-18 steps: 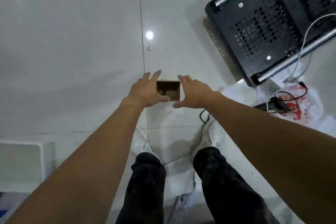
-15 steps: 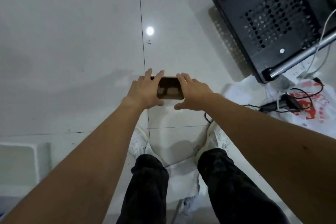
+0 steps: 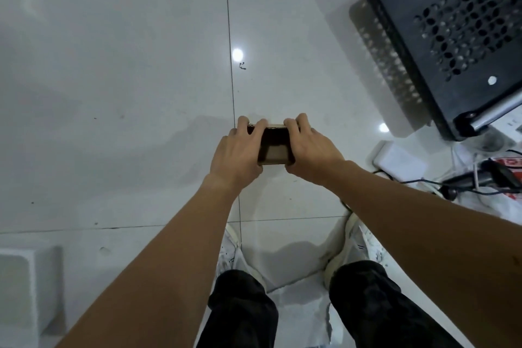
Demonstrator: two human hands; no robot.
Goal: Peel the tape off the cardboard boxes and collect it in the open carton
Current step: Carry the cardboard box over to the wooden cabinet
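Observation:
A small open brown cardboard carton (image 3: 275,151) is held above the white tiled floor in front of my feet. My left hand (image 3: 238,151) grips its left side, fingers curled over the far rim. My right hand (image 3: 312,151) grips its right side the same way, fingertips hooked over the far edge. The inside of the carton looks dark with a brown bottom; I cannot make out tape in it.
A black perforated plastic crate (image 3: 457,31) with metal bars stands at the upper right. Cables and a white plastic bag with red print (image 3: 497,178) lie at the right. A white foam block (image 3: 25,288) sits at the lower left. My shoes and dark trousers are below.
Both hands have closed in from the carton's sides and now curl their fingers over its far rim. The carton sits slightly nearer and tilted toward me.

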